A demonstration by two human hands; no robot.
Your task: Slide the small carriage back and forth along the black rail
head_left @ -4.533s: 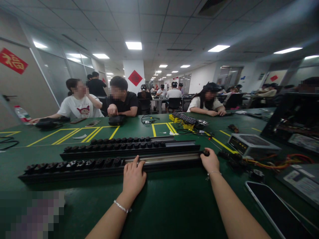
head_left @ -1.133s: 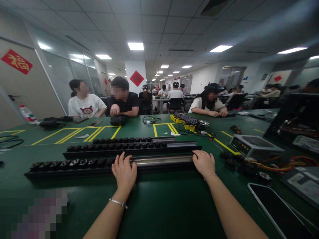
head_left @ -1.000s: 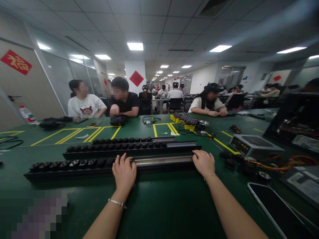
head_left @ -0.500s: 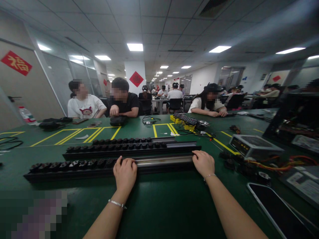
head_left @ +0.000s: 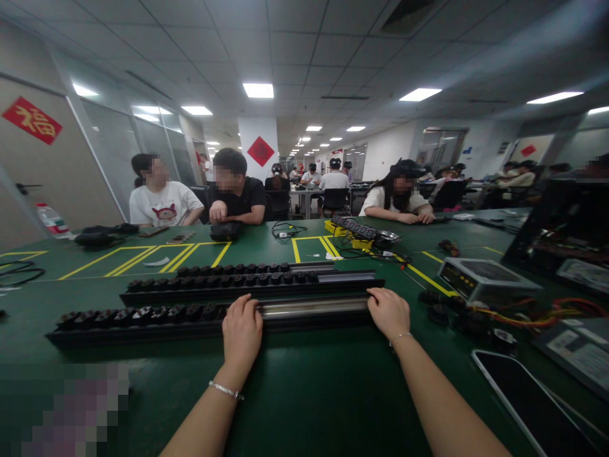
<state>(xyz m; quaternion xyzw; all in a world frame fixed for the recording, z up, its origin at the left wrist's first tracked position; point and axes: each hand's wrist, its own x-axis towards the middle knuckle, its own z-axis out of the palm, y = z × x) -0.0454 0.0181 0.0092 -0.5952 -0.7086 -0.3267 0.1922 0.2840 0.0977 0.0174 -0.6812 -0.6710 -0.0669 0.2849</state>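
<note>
Two long black rails lie across the green table, each lined with several round black parts on its left stretch. My left hand rests on the near rail at its middle, fingers curled over the top by the last black parts. My right hand covers the right end of the same rail, fingers bent down over it. The bare silver channel runs between my hands. The far rail lies parallel just behind.
A grey power supply with coloured wires sits to the right, a dark phone at the near right. A yellow power strip and cables lie beyond. Several people sit across the table. A water bottle stands far left.
My right hand has moved from the rail's very end, where it touched a black part, onto the rail end. My left hand has slid slightly along the rail and curled its fingers.
</note>
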